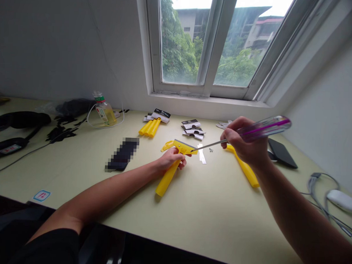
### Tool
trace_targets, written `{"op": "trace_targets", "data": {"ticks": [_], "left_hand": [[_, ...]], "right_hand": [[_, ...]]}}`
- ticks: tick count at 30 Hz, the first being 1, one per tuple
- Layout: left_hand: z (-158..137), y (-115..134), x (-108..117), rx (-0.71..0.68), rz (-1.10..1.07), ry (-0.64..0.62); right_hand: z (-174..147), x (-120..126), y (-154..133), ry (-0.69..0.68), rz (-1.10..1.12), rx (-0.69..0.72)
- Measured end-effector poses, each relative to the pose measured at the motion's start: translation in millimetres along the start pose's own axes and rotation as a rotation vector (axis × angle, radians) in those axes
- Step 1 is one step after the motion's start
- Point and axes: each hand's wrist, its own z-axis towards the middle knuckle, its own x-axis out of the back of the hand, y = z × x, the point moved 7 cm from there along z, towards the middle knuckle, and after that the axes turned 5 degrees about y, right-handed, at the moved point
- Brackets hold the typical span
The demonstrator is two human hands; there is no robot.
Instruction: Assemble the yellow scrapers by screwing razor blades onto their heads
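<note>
My left hand [169,159] is closed around the neck of a yellow scraper [166,181], whose wide head carries a grey blade edge and points away from me. A long screwdriver [265,128] with a clear and purple handle is gripped in my right hand [246,144]. Its thin shaft slants down to the left, and the tip is at the right part of the scraper head; whether it sits in a screw is too small to tell. Just right of the head lie thin white blades [202,154] and a few small screws [211,150].
Another yellow scraper [245,170] lies under my right forearm. Yellow handles [150,127] with card labels and folded cards [192,128] are at the back. A dark phone [123,155], a bottle [105,112] and headphones [20,132] stand left; a black pad [282,153] and white mouse [341,200] right.
</note>
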Motion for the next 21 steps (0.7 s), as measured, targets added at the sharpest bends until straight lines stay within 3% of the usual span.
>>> {"op": "trace_targets", "data": {"ticks": [11, 18, 21], "left_hand": [[0.9, -1.9, 1.8, 0.019, -0.025, 0.006], [5.0, -6.9, 7.4, 0.024, -0.010, 0.053], [5.2, -7.1, 8.7, 0.017, 0.012, 0.086]], "right_hand": [[-0.2, -2.7, 11.5, -0.101, -0.071, -0.001], [-6.3, -16.2, -9.5, -0.485, -0.280, 0.147], [-11.1, -18.7, -15.6, -0.510, -0.256, 0.148]]}}
